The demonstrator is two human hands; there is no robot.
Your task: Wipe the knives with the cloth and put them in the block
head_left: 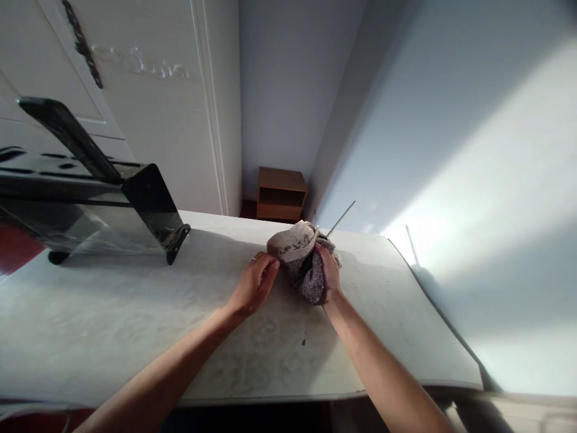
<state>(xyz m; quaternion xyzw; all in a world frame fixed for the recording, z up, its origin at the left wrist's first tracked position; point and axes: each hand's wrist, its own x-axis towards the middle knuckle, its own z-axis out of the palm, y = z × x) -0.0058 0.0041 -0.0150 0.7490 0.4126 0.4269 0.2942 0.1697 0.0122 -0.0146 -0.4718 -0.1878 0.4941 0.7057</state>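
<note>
A crumpled grey and beige fabric bundle (295, 249), with a coarse speckled dark grey part and a paler patterned part, is held over the white table (202, 349). My right hand (330, 270) is wrapped round its right side. From the bundle's upper right a thin, straight metal rod (341, 218) points up and away; its lower end is hidden in the fabric. My left hand (259, 281), with a ring on one finger, is closed with thumb and forefinger at the bundle's left edge. Whether a thread runs between them I cannot tell.
A black metal frame (151, 201) with clear plastic hanging on it stands on the table's left. Past the far edge are a white cabinet (166, 120) and a small brown wooden shelf unit (282, 180). A sunlit wall (473, 210) borders the right. One small dark spot (303, 342) marks the tabletop.
</note>
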